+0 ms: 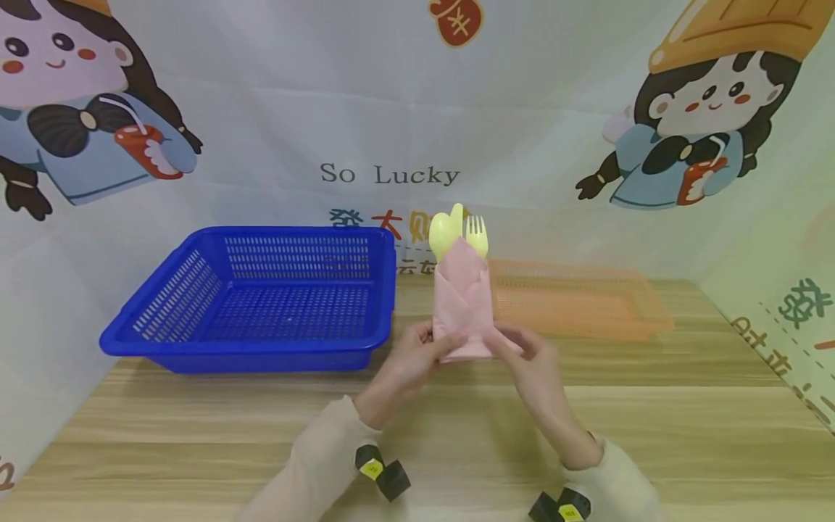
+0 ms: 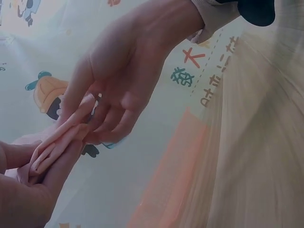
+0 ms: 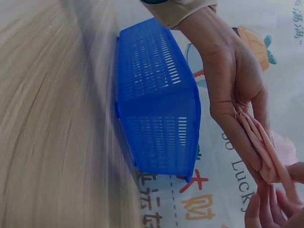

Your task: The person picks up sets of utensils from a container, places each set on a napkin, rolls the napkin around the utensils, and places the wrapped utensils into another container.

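A pink napkin [image 1: 464, 308], folded into a pocket, is held upright above the table between both hands. Out of its top stick a pale yellow spoon [image 1: 443, 233], a knife [image 1: 457, 215] and a fork [image 1: 477, 233]. My left hand [image 1: 414, 357] pinches the lower left corner, thumb in front and fingers behind. At the lower right corner, my right hand [image 1: 531, 362] pinches the napkin the same way. Both wrist views show the folded layers of the napkin's bottom edge between the hands; the cutlery is hidden there.
On the left of the wooden table [image 1: 470, 442] stands a blue plastic basket [image 1: 248, 348]. An orange basket [image 1: 580, 330], shallower, lies at the back right behind the right hand. A printed cloth [image 1: 404, 109] hangs along the back and sides.
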Tool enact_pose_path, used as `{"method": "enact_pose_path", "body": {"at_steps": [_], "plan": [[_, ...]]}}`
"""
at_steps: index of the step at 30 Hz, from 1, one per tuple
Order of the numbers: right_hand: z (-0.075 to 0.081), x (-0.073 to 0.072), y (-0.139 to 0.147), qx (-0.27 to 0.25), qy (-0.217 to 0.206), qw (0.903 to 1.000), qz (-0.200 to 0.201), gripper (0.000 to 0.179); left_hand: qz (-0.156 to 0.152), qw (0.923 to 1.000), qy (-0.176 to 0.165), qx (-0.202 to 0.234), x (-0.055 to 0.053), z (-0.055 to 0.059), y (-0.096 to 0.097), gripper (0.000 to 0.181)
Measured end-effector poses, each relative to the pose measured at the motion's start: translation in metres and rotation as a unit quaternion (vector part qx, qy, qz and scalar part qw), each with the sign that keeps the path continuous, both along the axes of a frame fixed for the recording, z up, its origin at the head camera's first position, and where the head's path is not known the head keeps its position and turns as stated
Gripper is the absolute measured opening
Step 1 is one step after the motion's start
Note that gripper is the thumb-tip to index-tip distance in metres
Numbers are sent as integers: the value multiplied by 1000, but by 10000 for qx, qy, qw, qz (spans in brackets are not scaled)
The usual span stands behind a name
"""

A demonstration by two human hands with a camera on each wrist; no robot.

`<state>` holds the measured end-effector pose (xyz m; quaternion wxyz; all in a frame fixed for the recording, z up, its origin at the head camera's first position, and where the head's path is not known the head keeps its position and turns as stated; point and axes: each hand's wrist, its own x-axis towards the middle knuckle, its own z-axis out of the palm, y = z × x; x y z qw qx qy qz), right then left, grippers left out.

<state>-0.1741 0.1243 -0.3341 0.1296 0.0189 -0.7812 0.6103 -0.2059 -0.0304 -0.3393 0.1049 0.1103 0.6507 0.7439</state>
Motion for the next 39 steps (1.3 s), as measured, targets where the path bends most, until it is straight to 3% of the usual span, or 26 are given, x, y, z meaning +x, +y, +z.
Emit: {"method": "enact_pose_path", "body": {"at_steps": [2, 3, 4, 5, 7, 8, 9, 10, 12, 17, 20, 23, 28, 31, 34, 39], "plan": [[-2, 0, -1, 475, 858, 9949, -222, 31, 181, 9997, -163, -43, 1, 4, 2, 27], [-3, -1, -2, 828, 1454, 9853, -339, 29, 237, 9995, -200, -66, 1, 4, 2, 26], [-5, -2, -3, 1283, 2053, 9690, -485, 26, 286, 9992, -260, -95, 1, 5, 2, 25], [-6, -2, -4, 1777, 2633, 9458, -683, 23, 327, 9990, -283, -112, 1, 5, 3, 25], [-8, -4, -6, 2643, 3643, 8872, -1016, 17, 396, 9988, -289, -96, 2, 4, 4, 25], [-9, -4, -7, 2892, 4002, 8632, -1052, 13, 427, 9987, -286, -70, 2, 4, 5, 25], [-9, -4, -8, 3081, 4209, 8464, -1074, 9, 453, 9986, -280, -53, 2, 3, 5, 26], [-10, -4, -9, 3216, 4318, 8359, -1069, 6, 488, 9985, -260, -25, 2, 3, 6, 26], [-12, -4, -10, 3318, 4441, 8255, -1063, 4, 559, 9982, -236, -11, 2, 3, 7, 27], [-13, -3, -11, 3235, 4342, 8328, -1151, 8, 708, 9970, -290, 112, 1, 5, 9, 28], [-12, -4, -12, 3101, 4205, 8437, -1232, 11, 823, 9959, -319, 216, 0, 6, 10, 27], [-11, -3, -12, 2977, 3941, 8606, -1246, 16, 918, 9950, -261, 279, 0, 5, 11, 26], [-8, -3, -10, 2390, 3300, 9072, -1045, 17, 1021, 9943, -190, 232, -1, 4, 13, 25], [-5, -3, -9, 1841, 2728, 9403, -870, 18, 1026, 9945, -187, 89, -1, 3, 12, 27], [-3, -3, -6, 1371, 2037, 9668, -709, 20, 967, 9951, -179, -34, -1, 3, 11, 28], [1, -2, -3, 650, 990, 9924, -349, 21, 843, 9962, -164, -102, -1, 3, 9, 29]]}}
